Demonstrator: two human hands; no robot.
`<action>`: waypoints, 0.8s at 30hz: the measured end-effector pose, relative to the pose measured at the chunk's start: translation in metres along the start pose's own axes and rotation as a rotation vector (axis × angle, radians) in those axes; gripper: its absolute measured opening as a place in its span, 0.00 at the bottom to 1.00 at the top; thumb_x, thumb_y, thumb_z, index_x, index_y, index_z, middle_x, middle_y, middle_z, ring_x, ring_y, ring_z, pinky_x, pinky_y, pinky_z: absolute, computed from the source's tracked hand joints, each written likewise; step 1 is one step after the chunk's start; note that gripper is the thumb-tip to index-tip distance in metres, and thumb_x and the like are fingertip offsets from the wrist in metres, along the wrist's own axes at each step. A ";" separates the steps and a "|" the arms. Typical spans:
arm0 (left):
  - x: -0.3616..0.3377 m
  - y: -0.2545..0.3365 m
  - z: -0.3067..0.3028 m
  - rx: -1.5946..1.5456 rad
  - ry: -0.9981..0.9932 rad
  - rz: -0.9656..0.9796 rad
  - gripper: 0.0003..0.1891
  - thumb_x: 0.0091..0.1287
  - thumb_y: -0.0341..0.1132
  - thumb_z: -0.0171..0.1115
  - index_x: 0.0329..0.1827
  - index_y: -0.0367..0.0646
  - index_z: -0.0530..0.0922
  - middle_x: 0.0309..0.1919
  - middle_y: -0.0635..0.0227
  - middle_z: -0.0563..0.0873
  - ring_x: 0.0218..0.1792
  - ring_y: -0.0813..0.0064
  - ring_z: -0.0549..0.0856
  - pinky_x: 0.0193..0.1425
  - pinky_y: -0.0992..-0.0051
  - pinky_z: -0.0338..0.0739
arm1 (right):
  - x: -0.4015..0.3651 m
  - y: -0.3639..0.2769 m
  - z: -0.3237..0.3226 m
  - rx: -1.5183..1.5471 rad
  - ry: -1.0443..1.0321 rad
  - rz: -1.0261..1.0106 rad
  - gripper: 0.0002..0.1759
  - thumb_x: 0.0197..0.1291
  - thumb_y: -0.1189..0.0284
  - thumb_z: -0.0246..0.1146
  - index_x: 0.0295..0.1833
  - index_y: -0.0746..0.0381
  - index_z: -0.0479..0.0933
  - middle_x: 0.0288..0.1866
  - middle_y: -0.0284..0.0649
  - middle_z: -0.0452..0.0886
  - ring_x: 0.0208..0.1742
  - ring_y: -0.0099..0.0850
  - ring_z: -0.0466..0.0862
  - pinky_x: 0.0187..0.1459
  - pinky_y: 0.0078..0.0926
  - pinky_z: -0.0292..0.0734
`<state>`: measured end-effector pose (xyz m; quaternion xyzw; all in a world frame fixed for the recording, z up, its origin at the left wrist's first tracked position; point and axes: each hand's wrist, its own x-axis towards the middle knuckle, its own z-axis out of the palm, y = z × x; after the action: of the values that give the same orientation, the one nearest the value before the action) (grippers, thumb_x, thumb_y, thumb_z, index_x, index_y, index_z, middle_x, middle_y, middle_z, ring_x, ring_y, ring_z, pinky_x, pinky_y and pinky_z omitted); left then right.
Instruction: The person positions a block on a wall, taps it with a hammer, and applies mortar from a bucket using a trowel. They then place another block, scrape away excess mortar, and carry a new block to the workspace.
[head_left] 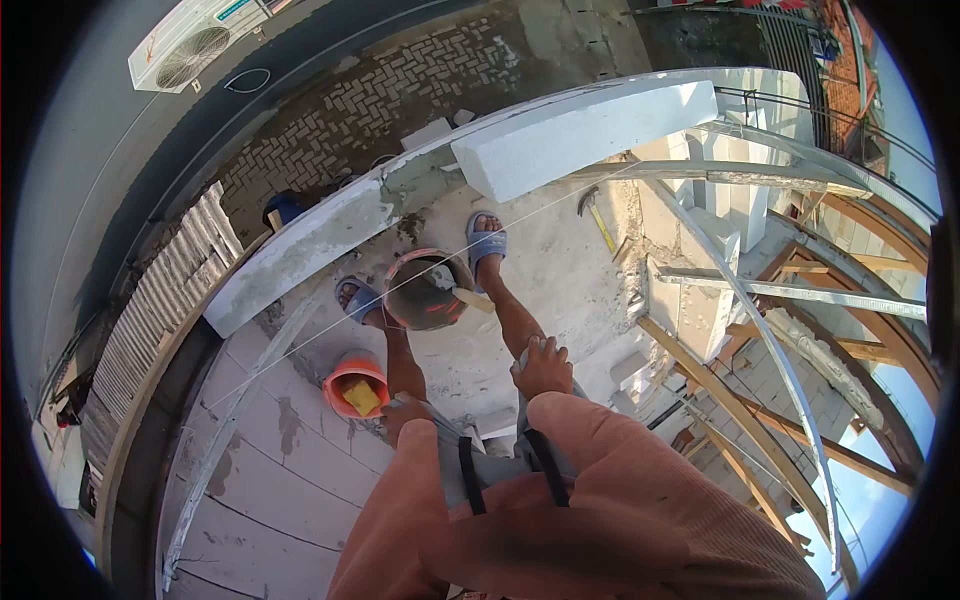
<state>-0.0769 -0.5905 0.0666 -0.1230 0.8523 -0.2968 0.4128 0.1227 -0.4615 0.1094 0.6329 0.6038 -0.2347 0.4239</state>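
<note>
My left hand [403, 411] rests on my left thigh or knee, its fingers partly hidden by the sleeve. My right hand [543, 368] lies on my other knee, with its fingers curled over the grey trouser cloth. Between my sandalled feet stands a round bucket [420, 306] of dark grey mix, with a trowel [470, 297] lying across its rim. Near my left hand is a smaller orange bucket [335, 388] holding a yellow sponge [361, 397]. A thin string crosses above the large bucket.
A white block [590, 135] sits on the low wall [300, 255] ahead, beside a drop to paving. A hammer [600, 222] lies on the floor to the right. Wooden beams [740, 410] and metal strips [770, 340] cross the right side.
</note>
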 end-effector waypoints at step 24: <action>0.014 -0.002 0.019 0.010 0.040 -0.010 0.32 0.72 0.59 0.52 0.68 0.45 0.74 0.61 0.56 0.83 0.56 0.48 0.88 0.59 0.50 0.82 | 0.006 -0.007 -0.010 -0.039 -0.027 -0.005 0.39 0.58 0.51 0.70 0.72 0.57 0.70 0.67 0.52 0.72 0.65 0.55 0.77 0.56 0.55 0.82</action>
<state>-0.0711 -0.6065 0.0501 -0.1191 0.8584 -0.3054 0.3947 0.1151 -0.4506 0.1077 0.6197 0.6041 -0.2327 0.4438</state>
